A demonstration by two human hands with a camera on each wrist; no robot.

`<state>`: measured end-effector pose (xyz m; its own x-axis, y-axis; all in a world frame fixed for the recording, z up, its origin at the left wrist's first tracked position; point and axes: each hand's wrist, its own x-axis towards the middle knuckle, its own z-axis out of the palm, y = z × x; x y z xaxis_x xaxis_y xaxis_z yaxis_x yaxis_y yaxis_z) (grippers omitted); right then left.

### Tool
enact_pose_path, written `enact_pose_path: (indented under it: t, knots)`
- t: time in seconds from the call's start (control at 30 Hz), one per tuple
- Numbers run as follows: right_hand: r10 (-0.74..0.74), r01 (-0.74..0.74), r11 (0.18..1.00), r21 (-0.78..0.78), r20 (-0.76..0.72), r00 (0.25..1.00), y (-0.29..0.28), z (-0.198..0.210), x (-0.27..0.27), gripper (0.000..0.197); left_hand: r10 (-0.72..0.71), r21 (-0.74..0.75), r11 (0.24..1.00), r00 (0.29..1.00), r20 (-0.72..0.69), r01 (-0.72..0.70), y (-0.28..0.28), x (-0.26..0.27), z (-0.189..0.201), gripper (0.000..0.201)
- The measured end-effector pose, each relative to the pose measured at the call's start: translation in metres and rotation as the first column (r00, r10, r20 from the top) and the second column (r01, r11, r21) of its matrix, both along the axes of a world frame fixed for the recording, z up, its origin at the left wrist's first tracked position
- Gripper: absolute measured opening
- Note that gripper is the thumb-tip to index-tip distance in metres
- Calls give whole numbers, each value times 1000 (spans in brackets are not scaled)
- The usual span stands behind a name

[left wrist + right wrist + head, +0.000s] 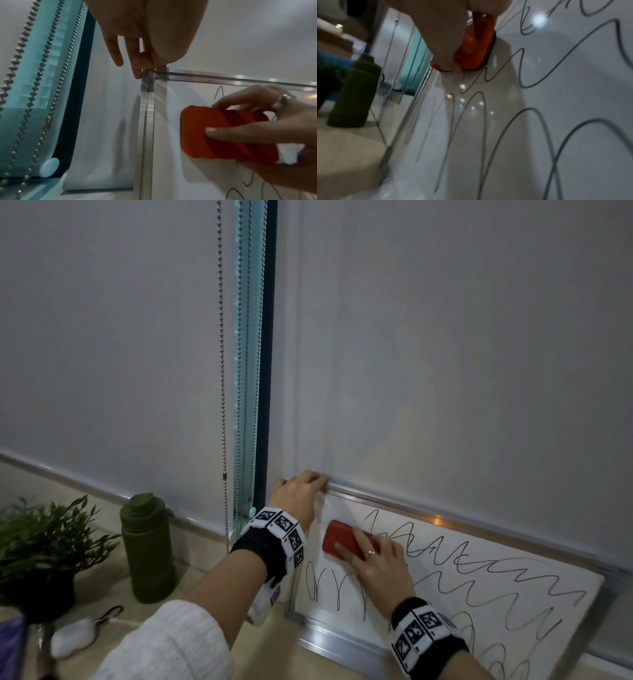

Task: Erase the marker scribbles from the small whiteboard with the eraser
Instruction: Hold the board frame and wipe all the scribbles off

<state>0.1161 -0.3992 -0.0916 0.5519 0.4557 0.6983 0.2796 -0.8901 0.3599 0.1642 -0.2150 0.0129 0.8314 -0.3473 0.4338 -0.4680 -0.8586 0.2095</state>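
A small whiteboard (507,604) in a metal frame leans against the blind at the lower right, covered in black marker scribbles (479,566). My right hand (376,559) grips a red eraser (342,539) and presses it flat on the board near the upper left corner. From the left wrist, the eraser (223,135) shows between thumb and fingers. From the right wrist, the eraser (476,44) lies on the board above the scribbles (513,94). My left hand (299,491) grips the board's top left corner, fingers curled over the frame (150,78).
A green bottle (147,546) and a potted plant (44,546) stand on the sill to the left. A white earbud case (73,637) lies near them. Bead chains (222,371) hang beside the window gap.
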Motion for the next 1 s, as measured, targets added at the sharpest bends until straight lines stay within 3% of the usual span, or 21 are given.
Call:
enact_pose_path:
  t: [0.07, 0.17, 0.23, 0.4, 0.43, 0.5, 0.57, 0.6, 0.63, 0.73, 0.8, 0.93, 1.0]
  knots:
    - [4, -4, 1000, 15, -4, 1000, -4, 8, 3, 67, -4, -7, 1000, 1000, -3, 4, 0, 0, 0, 56]
    - [-84, 71, 974, 216, 50, 995, 0, 20, 4, 67, -4, -23, 1000, 1000, -2, 4, -1, 0, -1, 55]
    - [-97, 85, 969, 230, 45, 994, 4, 13, 2, 69, 3, -32, 999, 1000, -7, -3, -1, 1, -2, 56]
    - [6, -28, 989, -146, -154, 988, -12, -25, -12, 66, -1, -15, 1000, 1000, 2, 1, 1, 1, -2, 57]
    - [10, -27, 992, -124, -138, 990, -16, -22, -13, 67, -1, -15, 1000, 1000, 4, 1, 1, 1, -2, 57]
    - [-11, 14, 996, 83, -34, 999, -21, -5, -12, 73, -4, -29, 1000, 1000, 6, 4, 0, 1, -2, 56]
    - [-87, 63, 952, 299, 67, 994, -22, 13, -12, 74, -8, -47, 999, 1000, 8, 8, 0, 2, -2, 55]
    - [-116, 82, 941, 330, 85, 990, -22, 16, -12, 72, -8, -56, 998, 1000, 5, 8, 0, 2, -2, 54]
    - [-118, 88, 952, 294, 85, 989, -22, 14, -14, 70, -9, -62, 998, 1000, 0, 9, 0, 1, -3, 53]
    - [-14, 14, 1000, -13, -39, 999, -25, -7, -19, 69, -8, -63, 998, 1000, -5, 7, 0, 0, -3, 53]
    - [3, -10, 997, -80, -82, 997, -32, -2, -19, 71, -3, -57, 998, 1000, -8, 3, 0, -1, -2, 54]
    - [-88, 76, 964, 253, 34, 996, -36, 18, -16, 83, -2, -61, 998, 1000, -8, 1, -1, -2, -2, 54]
    - [-102, 85, 957, 279, 45, 994, -35, 8, -18, 84, -1, -69, 998, 1000, -16, -1, -1, -2, -2, 53]
